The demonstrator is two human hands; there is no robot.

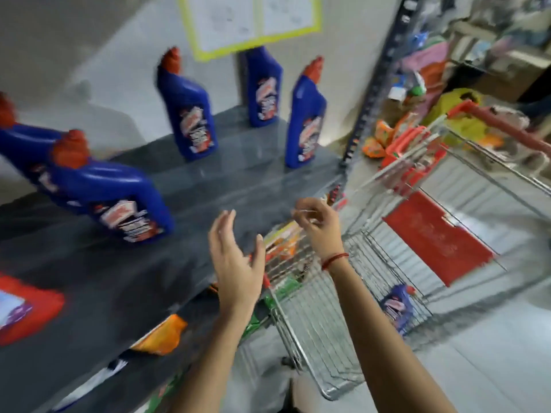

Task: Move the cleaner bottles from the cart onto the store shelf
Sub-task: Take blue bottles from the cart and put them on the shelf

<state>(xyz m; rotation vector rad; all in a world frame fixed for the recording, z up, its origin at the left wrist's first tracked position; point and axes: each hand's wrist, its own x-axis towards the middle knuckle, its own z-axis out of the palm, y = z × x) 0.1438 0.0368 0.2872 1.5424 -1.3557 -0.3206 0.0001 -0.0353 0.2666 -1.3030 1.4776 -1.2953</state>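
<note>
Blue cleaner bottles with red caps stand on the dark shelf [208,186]; the nearest bottle [119,201] stands near the front edge, others [190,114] farther back; one last bottle [398,307] lies down in the wire cart [328,338] (everything is motion-blurred). Risk, as I judge it: a hasty reach could clip the cart rim, or a returning arm could topple the bottle by the edge. Left hand [235,260] is spread wide, holding nothing; right hand [317,226] hangs over the cart rim, fingers loosely curled, apparently empty too.
</note>
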